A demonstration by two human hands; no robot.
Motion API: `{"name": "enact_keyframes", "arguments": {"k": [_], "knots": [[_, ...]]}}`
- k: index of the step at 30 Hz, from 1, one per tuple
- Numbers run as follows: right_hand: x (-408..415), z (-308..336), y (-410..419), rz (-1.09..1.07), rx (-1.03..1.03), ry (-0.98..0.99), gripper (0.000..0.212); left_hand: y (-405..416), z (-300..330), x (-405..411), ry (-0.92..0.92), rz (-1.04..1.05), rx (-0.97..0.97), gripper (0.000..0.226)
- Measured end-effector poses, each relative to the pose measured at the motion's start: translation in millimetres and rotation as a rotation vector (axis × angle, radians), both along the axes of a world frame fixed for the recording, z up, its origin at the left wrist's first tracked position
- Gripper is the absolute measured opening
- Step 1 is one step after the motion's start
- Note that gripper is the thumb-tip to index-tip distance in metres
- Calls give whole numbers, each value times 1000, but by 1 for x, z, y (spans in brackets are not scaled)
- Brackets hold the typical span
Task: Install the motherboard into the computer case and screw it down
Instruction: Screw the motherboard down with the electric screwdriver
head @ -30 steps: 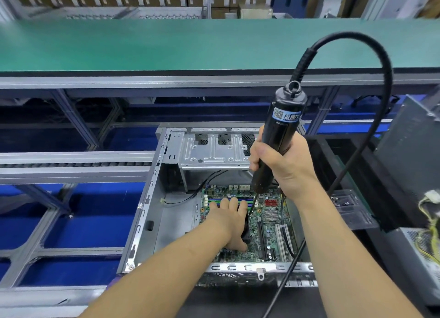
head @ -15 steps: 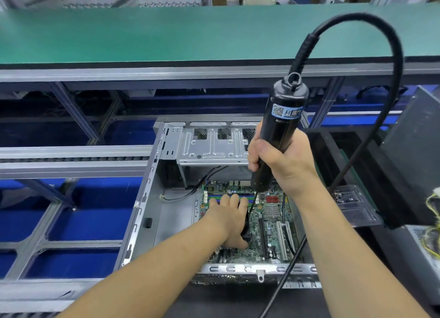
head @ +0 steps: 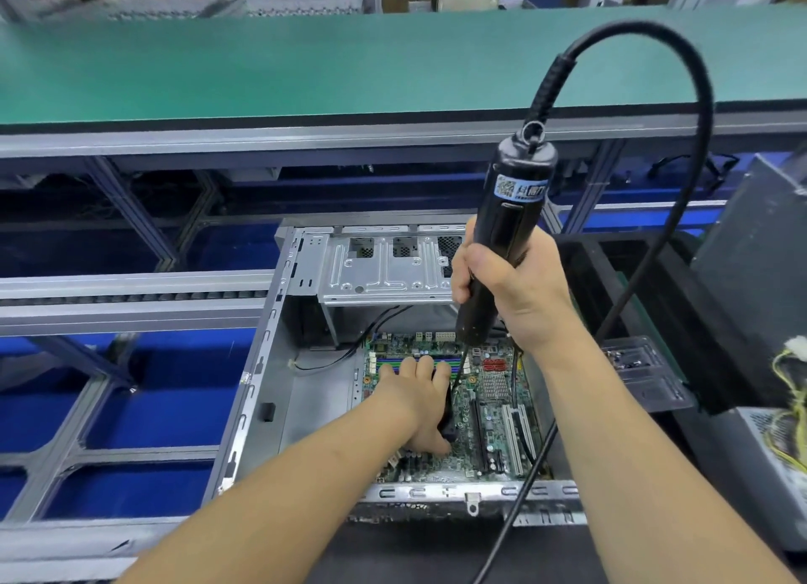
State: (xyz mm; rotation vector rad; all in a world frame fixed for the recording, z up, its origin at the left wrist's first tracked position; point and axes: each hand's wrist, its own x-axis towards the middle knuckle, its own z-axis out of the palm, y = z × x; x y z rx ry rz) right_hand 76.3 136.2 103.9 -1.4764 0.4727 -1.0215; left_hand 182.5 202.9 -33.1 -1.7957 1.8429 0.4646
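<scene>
An open grey computer case (head: 262, 365) lies on its side in front of me. The green motherboard (head: 493, 413) lies flat inside it. My left hand (head: 417, 402) rests on the board over a black part, fingers spread toward the memory slots. My right hand (head: 511, 291) grips a black electric screwdriver (head: 506, 229), held upright. Its thin bit (head: 458, 371) points down at the board just right of my left hand's fingers. The bit's tip is hidden behind my left hand. A thick black cable (head: 681, 116) loops from the tool's top.
A silver drive cage (head: 384, 273) fills the case's far end. A clear plastic tray (head: 637, 365) with small parts sits right of the case. A power supply with yellow wires (head: 786, 417) is at the far right. A green-topped conveyor (head: 305, 63) runs behind.
The view has shifted slightly, and both hands and the screwdriver stay in almost the same place over the board.
</scene>
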Motion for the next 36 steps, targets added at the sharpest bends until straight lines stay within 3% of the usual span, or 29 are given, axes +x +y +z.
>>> {"name": "enact_keyframes", "arguments": {"k": [6,12,17,23,31,36], "knots": [[0,2,10,-4,-63,45,26,7,3,0,46,24,-55,114],[-7,10,19,-101,-60,-61,10,9,9,2,118,49,-65,115],[-16,13,22,-89,-25,-105,10,10,7,10,285,97,-92,113],[-17,6,25,-117,-2,-98,26,10,2,30,581,213,-71,110],[-16,-2,25,-145,18,-93,31,6,3,24,509,196,-46,110],[-21,-4,24,-153,0,-120,19,4,4,21,447,177,-26,110]]}}
